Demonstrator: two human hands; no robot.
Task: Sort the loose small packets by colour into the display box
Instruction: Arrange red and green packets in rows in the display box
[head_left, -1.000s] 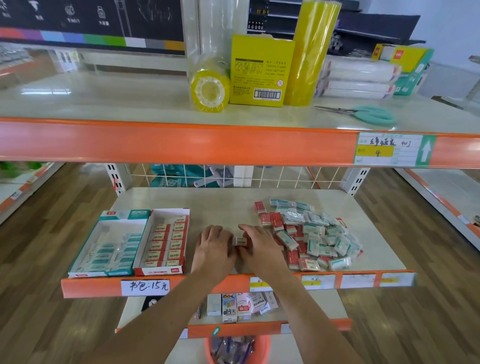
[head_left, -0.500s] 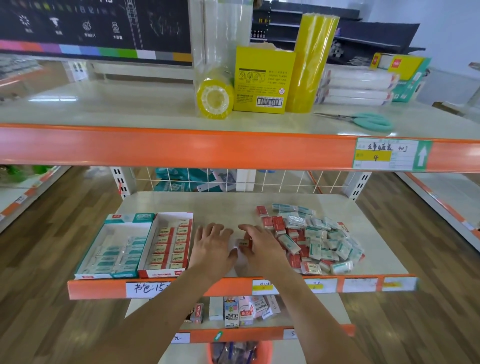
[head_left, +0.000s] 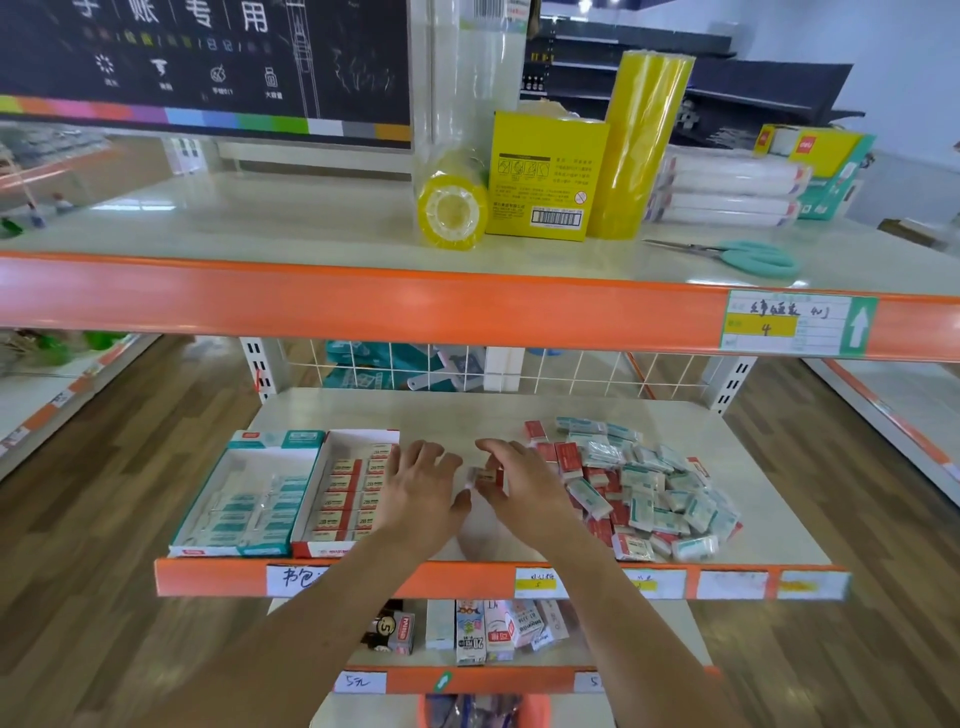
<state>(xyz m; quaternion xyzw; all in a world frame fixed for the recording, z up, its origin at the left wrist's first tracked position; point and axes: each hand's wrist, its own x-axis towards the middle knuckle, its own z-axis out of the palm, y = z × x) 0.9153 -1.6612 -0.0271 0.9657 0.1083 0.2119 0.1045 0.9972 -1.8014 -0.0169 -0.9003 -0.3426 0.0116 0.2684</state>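
Two open display boxes stand side by side at the left of the middle shelf: a teal box (head_left: 244, 457) with teal packets and a red box (head_left: 317, 545) with rows of red packets. A heap of loose red and teal packets (head_left: 639, 493) lies on the right. Between them, my right hand (head_left: 524, 488) curls its fingers round a small stack of red packets (head_left: 488, 475). My left hand (head_left: 421, 493) lies flat just left of that stack, fingers spread, its thumb close to the stack and its fingers over the red box's right edge.
The orange shelf lip (head_left: 467, 577) with price labels runs across below my wrists. On the upper shelf are yellow tape rolls (head_left: 452, 213), a yellow box (head_left: 545, 176) and teal scissors (head_left: 748, 254). Small cartons (head_left: 472, 629) stand on the shelf below.
My hands stay together at the red stack, shifted slightly away from the shelf's front edge. The view has tilted a little upward.
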